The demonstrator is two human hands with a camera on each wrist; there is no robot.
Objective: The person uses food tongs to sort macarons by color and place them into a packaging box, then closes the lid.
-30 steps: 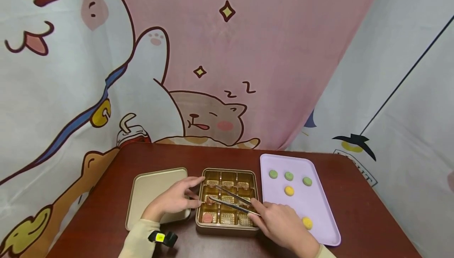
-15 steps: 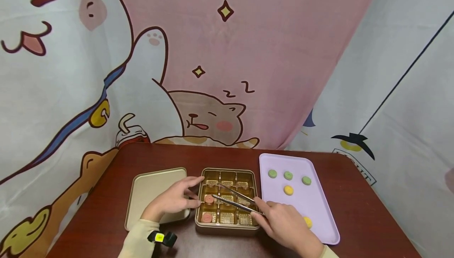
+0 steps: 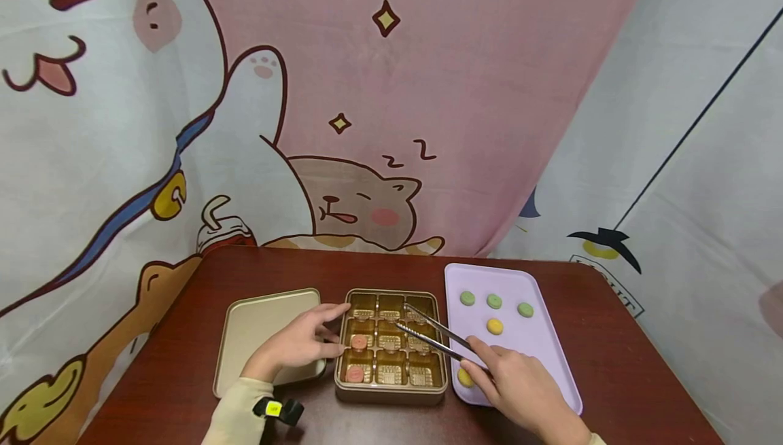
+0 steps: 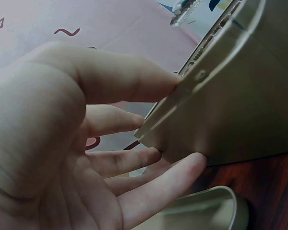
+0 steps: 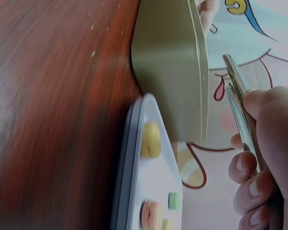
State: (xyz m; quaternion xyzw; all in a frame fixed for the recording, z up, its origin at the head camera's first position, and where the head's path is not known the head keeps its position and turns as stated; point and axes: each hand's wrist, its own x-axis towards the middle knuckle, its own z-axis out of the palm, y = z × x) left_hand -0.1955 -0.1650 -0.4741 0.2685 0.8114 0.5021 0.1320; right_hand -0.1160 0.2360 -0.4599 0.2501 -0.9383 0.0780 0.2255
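Note:
My left hand (image 3: 300,343) steadies the left side of a gold tin (image 3: 390,395), its fingers extended and touching the rim and wall (image 4: 230,105). Two pink macarons sit in the tin's left column, one in the middle compartment (image 3: 359,342) and one in the front compartment (image 3: 355,374). In my right hand (image 3: 520,384) is a pair of metal tongs (image 3: 428,341). The tong tips are spread above the tin's middle and right compartments, with nothing between them. Part of the tongs' grip is hidden by my fingers.
A lilac tray (image 3: 532,346) to the right carries green macarons (image 3: 494,301) and yellow macarons (image 3: 495,326). A pink macaron (image 5: 151,214) on it shows only in the right wrist view. The tin's lid (image 3: 257,336) lies at the left, partly under my left hand.
The tongs have let go of the pink macaron in the middle-left compartment and lifted away to the right. My left hand has stayed at the tin.

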